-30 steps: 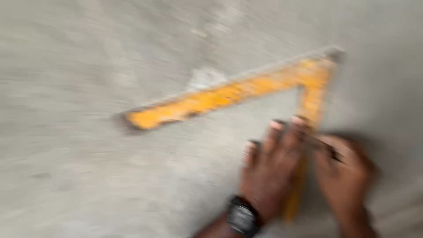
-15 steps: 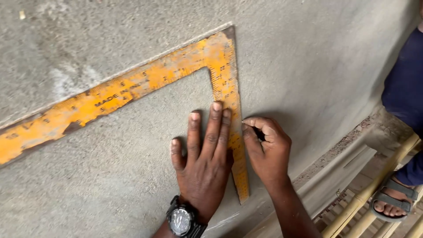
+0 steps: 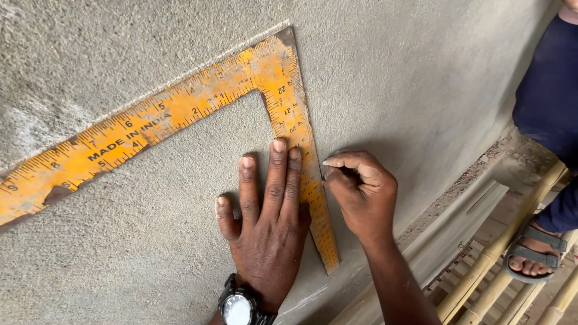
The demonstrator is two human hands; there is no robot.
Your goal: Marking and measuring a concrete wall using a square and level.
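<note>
A large yellow steel framing square (image 3: 180,114) lies flat against a grey plastered wall (image 3: 391,66), its corner at the upper middle. One arm runs down to the left, the other down to the right. My left hand (image 3: 265,222) presses flat on the wall, fingers spread, with two fingertips on the right arm of the square. It wears a black wristwatch (image 3: 238,304). My right hand (image 3: 361,192) is curled just right of that arm's edge, fingers pinched on something small and dark that I cannot make out.
Another person in dark blue clothing (image 3: 548,96) stands at the right edge, one foot in a grey sandal (image 3: 536,253). Bamboo poles (image 3: 494,265) form a scaffold platform below the wall. Rubble lies along the wall's base.
The view has steadied and shifted left, so the square sits more to the right in frame. My hands stay in nearly the same place on the square and wall.
</note>
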